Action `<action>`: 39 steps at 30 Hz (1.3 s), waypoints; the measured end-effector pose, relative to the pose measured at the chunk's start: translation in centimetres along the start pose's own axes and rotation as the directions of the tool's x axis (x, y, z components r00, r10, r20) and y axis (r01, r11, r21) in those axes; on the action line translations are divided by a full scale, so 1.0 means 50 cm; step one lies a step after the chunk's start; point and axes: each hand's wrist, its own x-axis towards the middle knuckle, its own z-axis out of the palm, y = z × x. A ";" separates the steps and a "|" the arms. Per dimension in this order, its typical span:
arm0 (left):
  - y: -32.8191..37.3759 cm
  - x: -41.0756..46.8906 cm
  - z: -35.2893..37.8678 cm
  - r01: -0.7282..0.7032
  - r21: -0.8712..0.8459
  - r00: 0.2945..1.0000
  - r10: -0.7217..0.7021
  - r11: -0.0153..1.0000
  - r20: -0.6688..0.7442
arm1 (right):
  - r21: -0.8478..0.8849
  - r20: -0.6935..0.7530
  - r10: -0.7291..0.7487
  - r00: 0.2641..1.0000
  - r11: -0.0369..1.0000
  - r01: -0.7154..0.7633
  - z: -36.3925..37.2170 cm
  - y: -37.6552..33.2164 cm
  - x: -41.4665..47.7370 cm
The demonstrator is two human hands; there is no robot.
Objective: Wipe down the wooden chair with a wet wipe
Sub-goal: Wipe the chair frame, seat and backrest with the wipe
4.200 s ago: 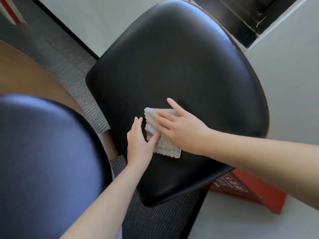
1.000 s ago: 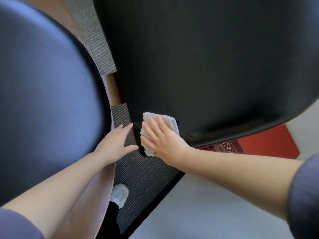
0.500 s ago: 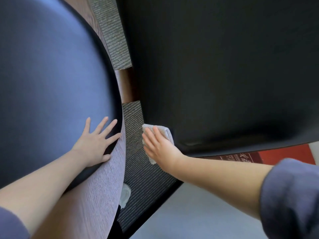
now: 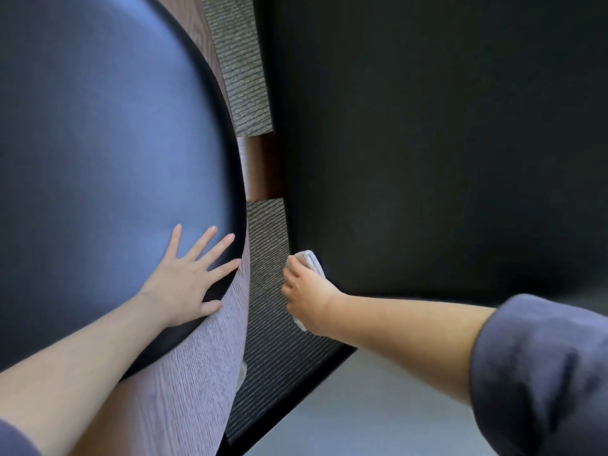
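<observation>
The chair fills the view: its black padded seat [image 4: 427, 143] on the right, its dark padded backrest [image 4: 98, 143] with a wooden rim [image 4: 197, 373] on the left. My left hand [image 4: 184, 281] lies flat on the backrest pad near its edge, fingers spread. My right hand [image 4: 306, 291] holds the white wet wipe [image 4: 311, 258] against the seat's near left corner, fingers curled over it. Most of the wipe is hidden under the hand; another bit shows below the palm.
A brown wooden piece [image 4: 260, 169] joins seat and backrest. Grey ribbed carpet [image 4: 273, 357] shows in the gap between them, with pale smooth floor [image 4: 362, 406] beyond its dark edge. A bit of white shoe [image 4: 241, 373] peeks out below the rim.
My left hand left the gap beside the seat and settled flat on the backrest pad. My right hand slid the wipe off the seat's top onto its corner edge, covering more of it.
</observation>
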 end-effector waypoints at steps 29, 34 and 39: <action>-0.060 0.046 -0.116 0.190 -0.002 0.913 -0.176 0.982 0.368 | 0.205 -0.209 0.293 0.933 0.946 -0.251 0.010 0.294 -0.031; -0.081 0.056 -0.132 0.237 0.002 0.897 -0.220 0.971 0.383 | 0.163 -0.165 0.150 0.975 0.979 -0.123 -0.007 0.275 0.003; -0.159 0.064 -0.155 0.417 0.012 0.831 -0.387 0.909 0.400 | 0.190 -0.195 -0.105 0.975 0.971 0.143 0.004 0.226 0.008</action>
